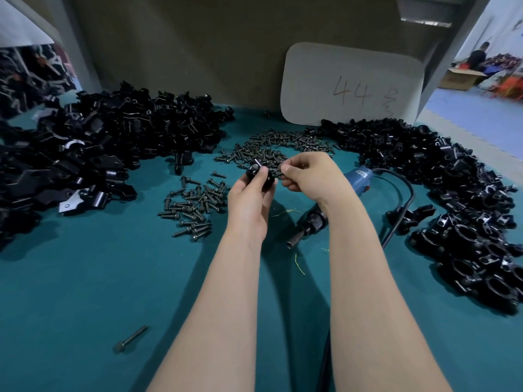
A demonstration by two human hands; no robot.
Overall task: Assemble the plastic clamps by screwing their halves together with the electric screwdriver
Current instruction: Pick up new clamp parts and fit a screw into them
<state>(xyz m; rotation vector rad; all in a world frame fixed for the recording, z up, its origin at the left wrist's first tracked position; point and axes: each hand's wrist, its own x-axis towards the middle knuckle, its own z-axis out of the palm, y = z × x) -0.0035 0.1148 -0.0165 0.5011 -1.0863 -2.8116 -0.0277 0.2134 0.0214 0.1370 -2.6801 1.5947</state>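
I am looking down on a teal table mat [85,292], and both hands are meeting just above centre, toward twelve o'clock. The left hand [249,193] is curling its fingers and thumb round a black clamp piece [256,171], holding it off the mat. The right hand [308,174] is sitting at its three o'clock, nearly touching it, thumb and forefinger pinching narrowly on a small dark screw [278,173]. I am not making out whether the screw's tip is touching the clamp piece.

The electric screwdriver [358,179] is lying on the mat under the right wrist, blue body at the two o'clock end and black nose pointing to seven o'clock. Its black cable [412,193] is looping off toward four o'clock.

From the hands, a big heap of black clamp halves [113,137] is spreading at ten o'clock, and a second heap [467,207] is curving along three to four o'clock. A pile of screws [271,145] is lying just beyond the hands at twelve, with a smaller scatter [195,205] at nine. One long bolt [130,338] is lying alone at seven o'clock. A pale card marked "44" [351,83] is leaning on the back wall at one o'clock.
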